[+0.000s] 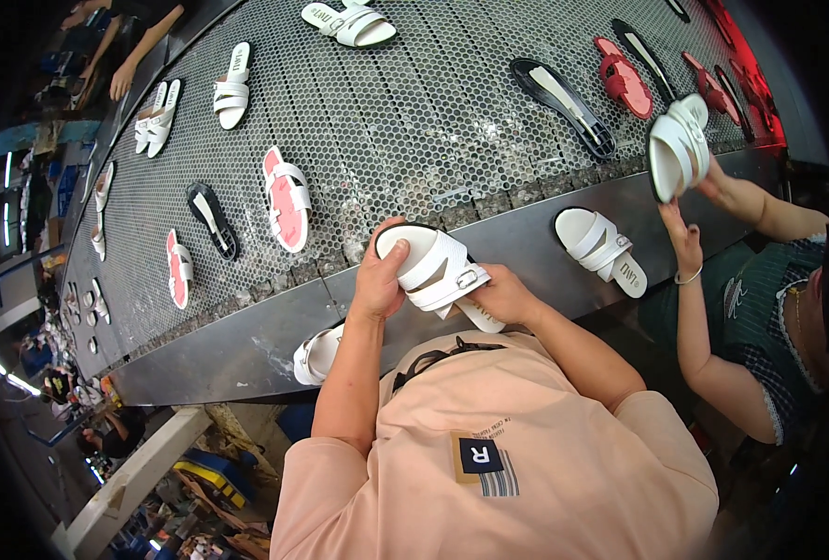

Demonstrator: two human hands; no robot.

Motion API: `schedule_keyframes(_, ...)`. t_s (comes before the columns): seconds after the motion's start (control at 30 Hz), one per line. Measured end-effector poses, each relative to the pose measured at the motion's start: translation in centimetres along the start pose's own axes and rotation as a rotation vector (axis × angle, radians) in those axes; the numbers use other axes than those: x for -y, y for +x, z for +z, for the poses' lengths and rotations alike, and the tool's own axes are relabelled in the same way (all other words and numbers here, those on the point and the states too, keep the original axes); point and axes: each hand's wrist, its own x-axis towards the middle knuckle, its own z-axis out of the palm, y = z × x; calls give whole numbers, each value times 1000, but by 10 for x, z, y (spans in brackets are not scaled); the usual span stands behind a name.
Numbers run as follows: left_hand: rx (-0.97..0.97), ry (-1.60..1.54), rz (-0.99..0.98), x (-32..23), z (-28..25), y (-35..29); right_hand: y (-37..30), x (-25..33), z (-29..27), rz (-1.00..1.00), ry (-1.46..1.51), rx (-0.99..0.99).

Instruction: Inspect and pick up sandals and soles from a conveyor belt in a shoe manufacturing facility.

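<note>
A white strappy slide sandal [438, 269] with a small buckle is held between my two hands, just over the metal ledge. My left hand [377, 283] grips its toe end, the thumb pressed on the insole. Around the strap and side nearer the heel, my right hand [508, 297] is closed; some of its fingers are hidden beneath the sandal. Another white sandal [594, 241] rests on the ledge to the right of my right hand. Left of my left forearm lies one more white sandal [314, 358], partly covered by the arm.
Beyond the metal ledge [517, 238] runs a mesh conveyor [414, 121] carrying white sandals, black soles [564, 107] and pink-lined uppers [287, 201]. To my right, a co-worker's hands [690, 233] hold up a white sandal [678, 154]. A bare arm [139, 56] reaches in at the far left.
</note>
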Motion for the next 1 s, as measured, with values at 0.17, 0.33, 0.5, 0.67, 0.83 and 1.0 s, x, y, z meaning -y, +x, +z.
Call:
schedule_keyframes(0.17,-22,83,5,-14,7,-3,-3,3,-4,15,-38,1)
schedule_keyframes(0.33,-108,698,-12,-35,21,-8,-2,3,-7,23,-121,15)
schedule_keyframes(0.5,-146,619,68,-20,8,-10,-6,15,-10,46,-187,49)
schedule_keyframes(0.67,-145,616,63,-12,13,-7,-13,21,-19,13,-187,41)
schedule_keyframes(0.83,-258,307,49,10,-11,-5,-18,23,-53,14,-513,109)
schedule_keyframes(1.0,-472,259,3,39,-18,-19,-38,21,-77,326,72,72)
